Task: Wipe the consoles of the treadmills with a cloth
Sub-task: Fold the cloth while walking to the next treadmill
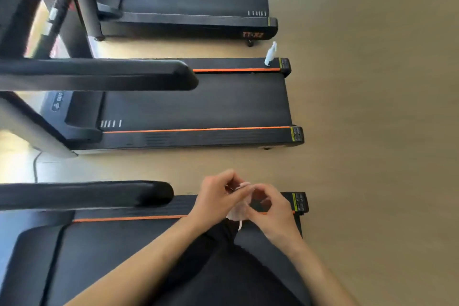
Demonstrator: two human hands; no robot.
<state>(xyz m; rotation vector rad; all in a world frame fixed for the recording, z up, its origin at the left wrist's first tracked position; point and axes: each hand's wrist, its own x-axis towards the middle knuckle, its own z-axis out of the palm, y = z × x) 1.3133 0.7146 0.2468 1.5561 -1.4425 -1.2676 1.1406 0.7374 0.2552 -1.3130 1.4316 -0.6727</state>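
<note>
Held up between both hands: a small pale cloth, whitish with a faint pink tint, thin and crumpled, mostly hidden behind fingers. Trails one narrow strip from its lower edge. Sits over the far side rail of the nearest treadmill, close to that rail's rear corner.

Left hand curled, pinching the upper part of the cloth with thumb and fingertips. Right hand curled too, fingers bent round the cloth from the other side, fingertips nearly meeting those of the left.

Beyond, on the wooden floor, a middle treadmill with black belt and orange stripes along both side rails. At the rear corner of its far rail, upright, a white spray bottle. Further back, another treadmill of the same make. Black handrails reaching in from the left edge, blurred.
</note>
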